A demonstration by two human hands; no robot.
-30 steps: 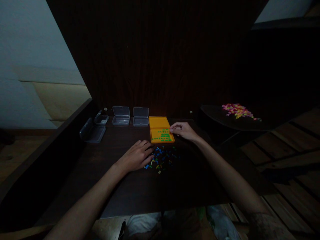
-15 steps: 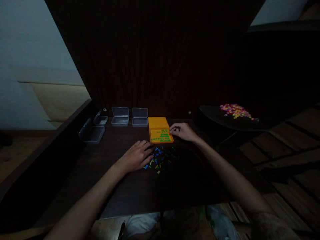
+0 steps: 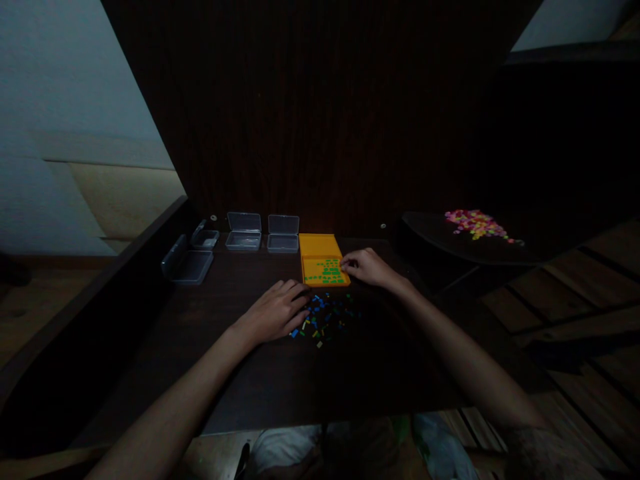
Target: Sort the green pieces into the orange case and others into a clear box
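Note:
A yellow box [image 3: 319, 245] lies open on the dark tabletop, its lid tipped back. Small green pieces [image 3: 331, 272] are laid out in rows inside it. At the box's right edge is my right hand [image 3: 367, 265], thumb and fingertips pinched together over the rim; whatever they hold is too small and dark to make out. My left hand [image 3: 280, 309] lies palm down with its fingers spread, just left of a loose heap of small blue, green and yellow pieces [image 3: 320, 320] in front of the box. Its fingertips reach the heap's edge, and anything under the palm is hidden.
Several clear plastic boxes stand with raised lids, among them one [image 3: 283, 243] beside the yellow box and another [image 3: 193, 268] farther left. A dark curved shelf [image 3: 430, 233] at the right bears a pile of pink and yellow pieces [image 3: 477, 224]. A dark panel [image 3: 310, 120] rises behind.
My right hand's fingertips have shifted slightly inward over the yellow box's right edge. The left hand stays by the loose pieces. The whole view has moved a little.

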